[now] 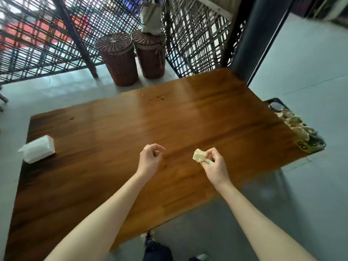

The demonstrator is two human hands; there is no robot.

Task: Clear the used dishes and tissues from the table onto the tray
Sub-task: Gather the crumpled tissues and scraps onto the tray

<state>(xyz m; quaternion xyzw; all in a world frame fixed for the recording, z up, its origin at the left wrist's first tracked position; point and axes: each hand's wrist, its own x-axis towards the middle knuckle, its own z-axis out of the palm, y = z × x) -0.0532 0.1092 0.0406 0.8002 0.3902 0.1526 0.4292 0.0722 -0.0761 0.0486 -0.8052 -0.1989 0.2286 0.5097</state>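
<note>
The right hand (214, 166) grips a crumpled, yellowish tissue (199, 156), its fingers curled round the wad just above the wooden bench (131, 129). The left hand (150, 159) hovers beside it over the bench with fingers curled and thumb meeting the forefinger; whether it pinches a scrap cannot be told. At the bench's right edge, partly hidden by it, sits a dark tray (274, 99) loaded with pale crumpled things too blurred to name. A white tissue pack (37, 151) lies at the left edge. A few crumbs (160, 97) dot the far side. Two wicker baskets (118, 59) stand on the floor beyond.
</note>
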